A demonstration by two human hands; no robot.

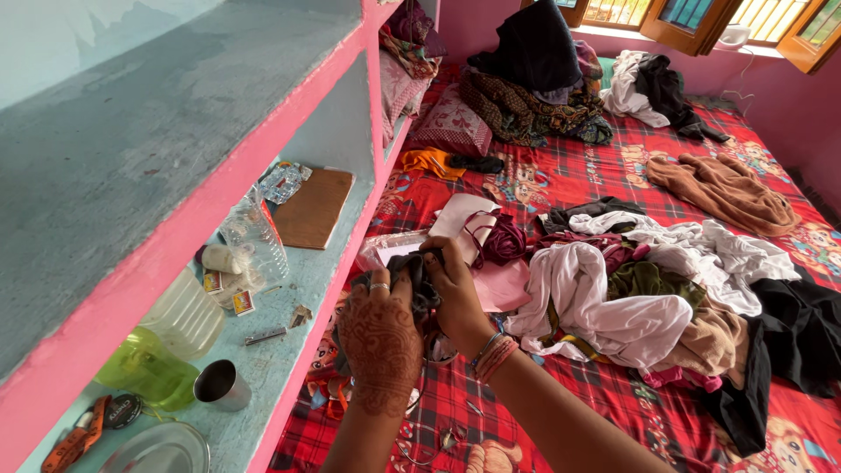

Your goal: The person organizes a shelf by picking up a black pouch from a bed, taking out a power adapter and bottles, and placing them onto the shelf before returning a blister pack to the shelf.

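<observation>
Both hands are on a small dark cloth (419, 278), bunched up just above the red checked bedsheet (613, 420) near the edge of the pink shelf unit (289, 131). The left hand (381, 337), its back covered in henna and a ring on one finger, has its fingers curled into the cloth from below; the right hand (455, 293), bangles at the wrist, pinches the upper edge with thumb and fingers closed on the fabric. Just beyond the hands lies a pale pink sheet (495, 285) with a maroon garment (504, 241) crumpled on top of it. To the right, touching that, a heap of clothes: a white garment (604, 307), an olive piece, a tan one, and a black garment (788, 333) spilling toward the edge of the bed. Further up the bed sits a brown garment (723, 188) on its own, an orange cloth (429, 162) by a patterned pillow (455, 127), and a tall mound of dark clothes (534, 79) under the window. On the lower shelf to the left: a clear plastic bottle (258, 232), a brown board (314, 208), a green-tinted jug (166, 350), a steel cup (221, 385) and a steel plate (158, 451) at the near end.
</observation>
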